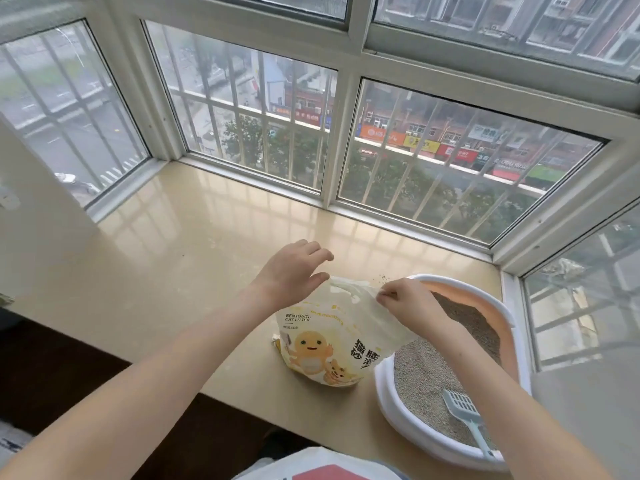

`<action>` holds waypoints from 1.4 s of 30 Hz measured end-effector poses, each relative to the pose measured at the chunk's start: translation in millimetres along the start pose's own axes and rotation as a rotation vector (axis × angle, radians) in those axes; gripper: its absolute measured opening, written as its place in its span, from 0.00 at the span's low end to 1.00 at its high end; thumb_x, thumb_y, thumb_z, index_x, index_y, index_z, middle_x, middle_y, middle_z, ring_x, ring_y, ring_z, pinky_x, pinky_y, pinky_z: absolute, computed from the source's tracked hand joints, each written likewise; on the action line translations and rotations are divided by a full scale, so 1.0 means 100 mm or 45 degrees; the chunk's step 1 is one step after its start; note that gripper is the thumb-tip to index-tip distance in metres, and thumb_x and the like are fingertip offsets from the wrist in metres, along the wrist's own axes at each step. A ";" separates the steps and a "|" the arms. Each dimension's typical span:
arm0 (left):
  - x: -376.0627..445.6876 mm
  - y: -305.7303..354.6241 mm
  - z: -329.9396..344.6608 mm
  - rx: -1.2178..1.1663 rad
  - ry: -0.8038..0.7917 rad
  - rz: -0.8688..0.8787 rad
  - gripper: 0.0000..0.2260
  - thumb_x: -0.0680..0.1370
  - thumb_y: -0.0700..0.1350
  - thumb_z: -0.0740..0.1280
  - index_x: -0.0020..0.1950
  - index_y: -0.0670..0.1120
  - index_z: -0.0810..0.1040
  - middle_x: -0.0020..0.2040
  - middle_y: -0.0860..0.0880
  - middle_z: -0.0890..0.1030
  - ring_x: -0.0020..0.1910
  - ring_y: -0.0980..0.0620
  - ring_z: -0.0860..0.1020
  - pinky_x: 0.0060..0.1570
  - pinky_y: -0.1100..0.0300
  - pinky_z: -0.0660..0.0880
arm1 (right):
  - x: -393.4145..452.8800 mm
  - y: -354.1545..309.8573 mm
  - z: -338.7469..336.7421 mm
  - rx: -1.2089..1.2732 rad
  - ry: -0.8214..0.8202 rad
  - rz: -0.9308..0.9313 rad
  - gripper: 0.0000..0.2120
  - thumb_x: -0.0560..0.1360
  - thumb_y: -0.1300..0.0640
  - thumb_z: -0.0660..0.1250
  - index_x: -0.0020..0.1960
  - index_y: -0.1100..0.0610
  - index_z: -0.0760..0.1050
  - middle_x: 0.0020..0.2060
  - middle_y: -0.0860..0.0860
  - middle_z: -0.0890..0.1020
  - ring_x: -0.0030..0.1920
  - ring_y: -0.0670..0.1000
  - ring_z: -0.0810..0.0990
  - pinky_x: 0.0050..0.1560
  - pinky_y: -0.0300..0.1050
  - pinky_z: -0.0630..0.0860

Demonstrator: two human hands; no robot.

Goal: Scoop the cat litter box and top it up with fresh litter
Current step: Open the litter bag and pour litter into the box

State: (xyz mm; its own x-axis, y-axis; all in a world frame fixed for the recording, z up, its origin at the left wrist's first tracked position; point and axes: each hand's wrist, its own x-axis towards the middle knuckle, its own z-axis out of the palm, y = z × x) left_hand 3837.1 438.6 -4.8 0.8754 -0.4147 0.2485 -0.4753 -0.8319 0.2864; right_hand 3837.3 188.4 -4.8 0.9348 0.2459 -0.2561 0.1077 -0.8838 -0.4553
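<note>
Standing on the beige sill (pixel 180 258) just to the left of the litter box (pixel 388 386), the litter bag (pixel 329 344) is pale yellow, printed with a cartoon figure and the words "BENTONITE CAT LITTER", and its lower right side touches the box's white rim. The bag's top is crumpled and drawn toward the right. The right hand (pixel 405 301) pinches that top edge between thumb and curled fingers, right over the near-left part of the box. The left hand (pixel 294 271) hovers at the upper left of the bag with its fingers spread and loosely bent; whether the thumb touches the plastic cannot be told, and it grips nothing.

The litter box is oval, white outside and peach inside, and holds grey litter (pixel 426 372) that lies deeper toward its near side. A pale blue scoop (pixel 465 414) rests in the litter at the near end of the box, slotted head pointing away, handle leaning over the near rim. A few dark grains (pixel 382 278) lie on the sill just beyond the bag's top, beside the far rim of the box.

Beyond the bag, barred windows (pixel 346 140) wrap around the sill. Nearer than the bag, at the bottom edge, a white and red object (pixel 322 471) shows in part.
</note>
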 end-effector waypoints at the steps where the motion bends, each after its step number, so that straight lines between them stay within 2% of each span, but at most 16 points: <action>1: -0.05 0.02 0.00 0.037 0.045 0.090 0.11 0.74 0.47 0.71 0.54 0.45 0.79 0.48 0.49 0.80 0.46 0.47 0.77 0.45 0.55 0.73 | -0.01 0.00 0.01 0.016 -0.001 0.004 0.09 0.74 0.58 0.63 0.39 0.57 0.80 0.33 0.48 0.80 0.36 0.51 0.76 0.34 0.44 0.68; 5: -0.21 -0.01 0.03 0.247 -0.003 0.203 0.12 0.67 0.50 0.76 0.46 0.47 0.79 0.41 0.52 0.79 0.41 0.49 0.77 0.41 0.57 0.72 | -0.07 -0.01 -0.01 0.036 0.117 -0.010 0.05 0.76 0.52 0.65 0.48 0.52 0.76 0.42 0.45 0.81 0.43 0.48 0.78 0.39 0.43 0.71; 8: -0.30 -0.07 0.09 0.409 -0.058 0.096 0.15 0.64 0.49 0.78 0.46 0.47 0.79 0.40 0.52 0.79 0.40 0.48 0.77 0.42 0.57 0.69 | -0.19 -0.06 0.04 0.058 0.366 -0.199 0.06 0.75 0.53 0.68 0.45 0.54 0.73 0.44 0.47 0.77 0.48 0.49 0.75 0.44 0.46 0.72; 10: -0.33 -0.08 0.11 0.479 -0.058 0.015 0.18 0.61 0.49 0.79 0.47 0.47 0.79 0.38 0.51 0.79 0.39 0.48 0.77 0.40 0.56 0.70 | -0.25 -0.10 0.11 -0.117 0.467 -0.272 0.08 0.74 0.51 0.69 0.43 0.56 0.76 0.47 0.49 0.78 0.52 0.51 0.73 0.46 0.48 0.74; 13: -0.33 -0.09 0.11 0.492 -0.038 -0.065 0.19 0.58 0.46 0.81 0.46 0.46 0.80 0.35 0.51 0.77 0.34 0.48 0.76 0.36 0.57 0.72 | -0.26 -0.07 0.19 -0.408 0.538 -0.234 0.13 0.71 0.47 0.71 0.43 0.57 0.80 0.48 0.52 0.80 0.53 0.56 0.75 0.48 0.49 0.75; 16: -0.32 -0.13 0.11 0.523 -0.089 -0.074 0.16 0.56 0.43 0.81 0.39 0.48 0.79 0.32 0.53 0.76 0.31 0.48 0.74 0.37 0.57 0.67 | -0.29 -0.07 0.20 -0.465 0.506 -0.172 0.13 0.66 0.47 0.75 0.41 0.56 0.82 0.49 0.53 0.81 0.53 0.60 0.76 0.45 0.51 0.77; 19: -0.35 -0.15 0.10 0.389 -0.133 -0.083 0.13 0.58 0.40 0.81 0.36 0.49 0.80 0.32 0.55 0.79 0.36 0.47 0.76 0.40 0.56 0.57 | -0.37 -0.06 0.25 -0.456 0.447 -0.241 0.09 0.59 0.54 0.80 0.35 0.54 0.82 0.48 0.53 0.82 0.52 0.63 0.78 0.43 0.54 0.79; 21: -0.36 -0.23 0.05 0.236 -0.095 -0.145 0.10 0.63 0.39 0.79 0.38 0.49 0.81 0.35 0.56 0.81 0.42 0.48 0.76 0.44 0.55 0.56 | -0.41 -0.02 0.23 -0.346 0.460 -0.233 0.07 0.59 0.60 0.80 0.32 0.55 0.82 0.48 0.53 0.82 0.53 0.64 0.78 0.46 0.56 0.78; 24: -0.35 -0.32 -0.14 0.049 -0.055 -0.211 0.07 0.65 0.43 0.78 0.36 0.51 0.82 0.34 0.58 0.81 0.43 0.53 0.69 0.47 0.56 0.56 | -0.44 0.05 0.12 -0.237 0.537 -0.226 0.08 0.59 0.61 0.81 0.30 0.53 0.83 0.49 0.50 0.81 0.54 0.62 0.76 0.47 0.56 0.74; 27: -0.34 -0.32 -0.25 0.035 -0.138 -0.159 0.05 0.66 0.45 0.77 0.37 0.52 0.83 0.34 0.60 0.78 0.44 0.56 0.65 0.49 0.58 0.56 | -0.47 0.08 0.10 -0.252 0.543 -0.346 0.09 0.57 0.61 0.82 0.28 0.52 0.82 0.48 0.51 0.81 0.54 0.59 0.74 0.47 0.54 0.74; 29: -0.38 -0.32 -0.23 0.040 -0.185 -0.121 0.04 0.67 0.46 0.76 0.38 0.52 0.83 0.33 0.62 0.76 0.45 0.57 0.64 0.48 0.59 0.55 | -0.50 0.11 0.15 -0.235 0.501 -0.383 0.09 0.58 0.61 0.81 0.28 0.52 0.82 0.49 0.51 0.81 0.56 0.57 0.73 0.51 0.54 0.74; 31: -0.43 -0.35 -0.19 0.032 -0.203 -0.084 0.04 0.69 0.45 0.75 0.39 0.52 0.82 0.36 0.61 0.76 0.45 0.56 0.65 0.47 0.59 0.56 | -0.55 0.12 0.19 -0.195 0.402 -0.348 0.08 0.61 0.60 0.80 0.30 0.53 0.82 0.51 0.51 0.81 0.59 0.58 0.72 0.56 0.56 0.74; 35: -0.54 -0.45 -0.13 -0.087 -0.096 -0.041 0.09 0.65 0.41 0.78 0.38 0.50 0.80 0.45 0.55 0.77 0.44 0.53 0.68 0.47 0.52 0.70 | -0.56 -0.01 0.21 -0.257 0.283 -0.362 0.07 0.68 0.55 0.75 0.32 0.53 0.81 0.54 0.51 0.79 0.62 0.56 0.71 0.62 0.52 0.70; 38: -0.60 -0.50 -0.10 -0.270 0.001 -0.152 0.14 0.65 0.39 0.77 0.46 0.49 0.79 0.49 0.55 0.74 0.48 0.53 0.69 0.51 0.56 0.70 | -0.49 -0.20 0.19 -0.234 0.287 -0.362 0.09 0.71 0.50 0.73 0.35 0.54 0.79 0.54 0.51 0.79 0.61 0.54 0.71 0.61 0.43 0.64; 40: -0.64 -0.54 -0.07 -0.440 0.012 -0.327 0.19 0.67 0.38 0.75 0.54 0.49 0.76 0.52 0.54 0.72 0.51 0.53 0.71 0.52 0.61 0.67 | -0.39 -0.40 0.20 -0.173 0.281 -0.369 0.10 0.72 0.50 0.71 0.41 0.56 0.76 0.54 0.51 0.78 0.60 0.53 0.71 0.60 0.41 0.63; 42: -0.67 -0.59 -0.02 -0.538 -0.012 -0.487 0.25 0.68 0.38 0.74 0.63 0.50 0.71 0.55 0.53 0.71 0.53 0.53 0.72 0.53 0.62 0.68 | -0.27 -0.65 0.22 -0.159 0.266 -0.412 0.11 0.73 0.50 0.69 0.48 0.57 0.73 0.54 0.51 0.77 0.59 0.53 0.72 0.56 0.39 0.64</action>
State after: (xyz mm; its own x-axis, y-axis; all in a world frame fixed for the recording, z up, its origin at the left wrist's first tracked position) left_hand 3806.5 516.0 -36.5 0.9919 -0.1180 0.0469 -0.1169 -0.7044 0.7001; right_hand 3797.7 248.1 13.2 0.8933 0.4443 0.0681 0.4358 -0.8187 -0.3739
